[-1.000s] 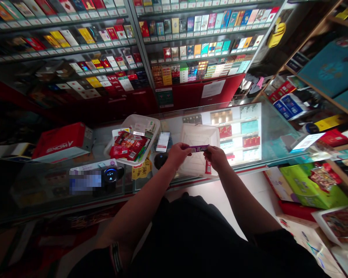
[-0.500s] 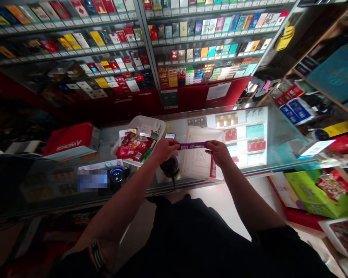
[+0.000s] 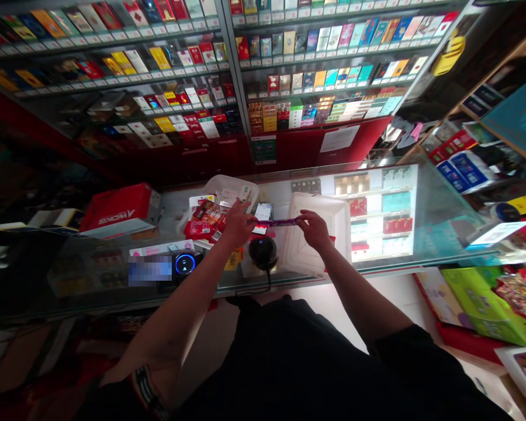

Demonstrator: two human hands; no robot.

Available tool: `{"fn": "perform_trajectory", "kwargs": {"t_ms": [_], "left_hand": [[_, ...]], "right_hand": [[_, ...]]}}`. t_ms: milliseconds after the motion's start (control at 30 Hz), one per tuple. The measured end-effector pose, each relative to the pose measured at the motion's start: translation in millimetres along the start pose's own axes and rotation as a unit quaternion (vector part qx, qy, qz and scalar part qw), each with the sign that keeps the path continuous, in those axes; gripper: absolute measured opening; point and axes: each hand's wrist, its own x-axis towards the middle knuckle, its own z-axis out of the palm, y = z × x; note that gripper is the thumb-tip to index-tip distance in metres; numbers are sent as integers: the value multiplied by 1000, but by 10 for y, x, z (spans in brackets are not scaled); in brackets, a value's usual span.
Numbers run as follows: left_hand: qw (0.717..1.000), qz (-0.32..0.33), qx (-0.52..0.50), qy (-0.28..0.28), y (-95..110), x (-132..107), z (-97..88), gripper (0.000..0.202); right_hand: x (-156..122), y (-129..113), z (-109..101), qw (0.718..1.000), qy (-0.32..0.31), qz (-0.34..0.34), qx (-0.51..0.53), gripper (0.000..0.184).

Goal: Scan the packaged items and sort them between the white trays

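Note:
A thin, long purple packet is stretched level between my two hands above the counter. My left hand pinches its left end, with some fingers raised. At the other end, my right hand is closed on the packet. Just beneath it lie a lit phone and a round black scanner-like device with a cable. Beside my left hand stands a white basket full of red and other packets. Under my right hand is another white plastic basket, with a red item partly hidden by my forearm.
A glass counter runs across in front of me. On its left sit a red box and a device with a blue light ring. Shelves of small boxes rise behind. A green carton stands at the right.
Both hands have moved left along the counter with the purple packet, from the right basket's edge to above the phone and the black device. The whole view has shifted slightly.

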Motion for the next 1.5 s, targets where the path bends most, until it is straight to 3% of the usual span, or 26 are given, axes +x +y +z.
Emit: {"fn": "perform_trajectory", "kwargs": {"t_ms": [333, 800, 1167, 1333, 1500], "left_hand": [[999, -32, 44, -5, -186, -182, 185, 19], [998, -48, 18, 45, -281, -281, 106, 19], [995, -55, 16, 78, -700, -579, -283, 19], [989, -111, 17, 96, -845, -794, -323, 16], [986, -128, 31, 99, -909, -954, -273, 13]], "right_hand": [[34, 11, 127, 997, -27, -16, -67, 11], [130, -93, 235, 996, -46, -50, -62, 14], [326, -617, 824, 986, -94, -92, -103, 15], [470, -874, 1149, 968, -120, -137, -174, 18], [592, -1058, 1422, 953, -158, -146, -215, 20]]}}
